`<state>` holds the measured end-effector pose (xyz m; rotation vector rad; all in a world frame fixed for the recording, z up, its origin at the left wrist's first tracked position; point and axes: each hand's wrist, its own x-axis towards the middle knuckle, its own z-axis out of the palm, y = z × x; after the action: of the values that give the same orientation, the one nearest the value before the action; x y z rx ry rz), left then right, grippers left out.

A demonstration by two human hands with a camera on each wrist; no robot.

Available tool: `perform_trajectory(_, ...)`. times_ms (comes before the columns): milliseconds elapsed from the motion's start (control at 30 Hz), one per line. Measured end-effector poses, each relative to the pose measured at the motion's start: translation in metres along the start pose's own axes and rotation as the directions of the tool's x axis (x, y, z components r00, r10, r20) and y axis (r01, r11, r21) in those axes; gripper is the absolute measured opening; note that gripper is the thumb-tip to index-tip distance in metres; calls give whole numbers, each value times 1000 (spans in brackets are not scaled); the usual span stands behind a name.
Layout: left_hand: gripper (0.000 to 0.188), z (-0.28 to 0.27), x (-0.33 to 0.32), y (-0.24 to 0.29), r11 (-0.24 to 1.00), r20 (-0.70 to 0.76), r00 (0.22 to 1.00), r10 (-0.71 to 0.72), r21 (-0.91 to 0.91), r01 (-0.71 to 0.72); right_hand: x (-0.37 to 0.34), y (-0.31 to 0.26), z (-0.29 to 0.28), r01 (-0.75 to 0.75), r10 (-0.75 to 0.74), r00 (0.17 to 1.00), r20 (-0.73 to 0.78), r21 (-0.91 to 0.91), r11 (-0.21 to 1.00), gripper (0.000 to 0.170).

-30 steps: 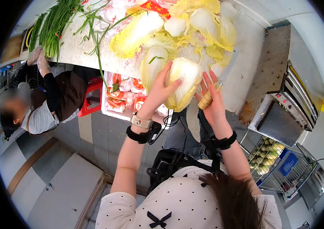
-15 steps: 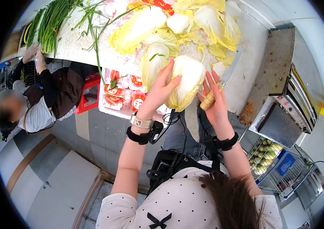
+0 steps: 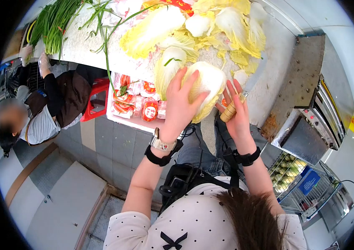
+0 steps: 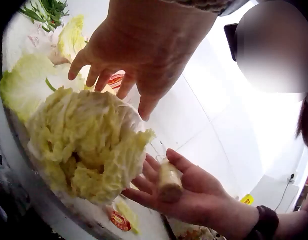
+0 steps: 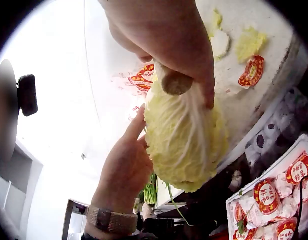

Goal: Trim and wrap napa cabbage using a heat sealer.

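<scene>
A pale napa cabbage [image 3: 211, 81] is between the two hands at the counter's front edge. My left hand [image 3: 182, 98] lies along its left side, fingers spread and fairly straight. The left wrist view shows those fingers fanned over the far side of the cabbage, above its ruffled yellow leaf end [image 4: 89, 150]. My right hand [image 3: 240, 121] is palm up at the cabbage's right side, fingertips at the leaves. It holds a knife by its wooden handle [image 3: 228, 112] between thumb and palm; the blade points away over the counter.
Loose cabbage leaves [image 3: 154, 31] and more cabbages cover the counter [image 3: 85, 46]. Green stalks [image 3: 58, 31] lie far left, near another person [image 3: 66, 96] in gloves. A white box of red-labelled packets [image 3: 150, 109] stands below the edge. A metal machine [image 3: 306, 121] and a wire cart [image 3: 297, 183] are right.
The left hand has turned and slid farther over the cabbage, its fingers more spread. The cabbage has shifted slightly right. The right hand keeps the knife and has moved slightly right.
</scene>
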<state>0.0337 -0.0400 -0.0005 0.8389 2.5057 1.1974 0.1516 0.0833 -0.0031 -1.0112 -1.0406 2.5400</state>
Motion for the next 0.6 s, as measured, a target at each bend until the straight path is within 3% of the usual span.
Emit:
perform_trajectory(167, 49, -9, -19, 13, 998, -28, 1000, 0, 58, 2, 1, 1, -2, 2, -2, 1000, -6, -20, 1000, 51)
perform_trajectory(267, 45, -6, -25, 16, 999, -77, 996, -51, -9, 50, 0, -1, -2, -2, 2, 1000, -14, -39, 999, 51)
perform_trajectory(367, 37, -1, -21, 10, 986, -113, 984, -136, -116, 123, 0, -2, -2, 5, -6, 1000, -23, -10, 1000, 50)
perform_trajectory(467, 26, 1, -15, 16, 882, -18, 941, -337, -355, 309, 1, -1, -2, 13, -13, 1000, -17, 4, 1000, 50)
perform_trajectory(567, 20, -4, -7, 19, 798, 57, 880, -472, -397, 454, 1, -1, 0, 19, -19, 1000, -20, -9, 1000, 50)
perform_trajectory(600, 20, -4, -6, 15, 841, 36, 900, -435, -341, 420, 1, -1, 0, 24, -24, 1000, -16, -11, 1000, 49)
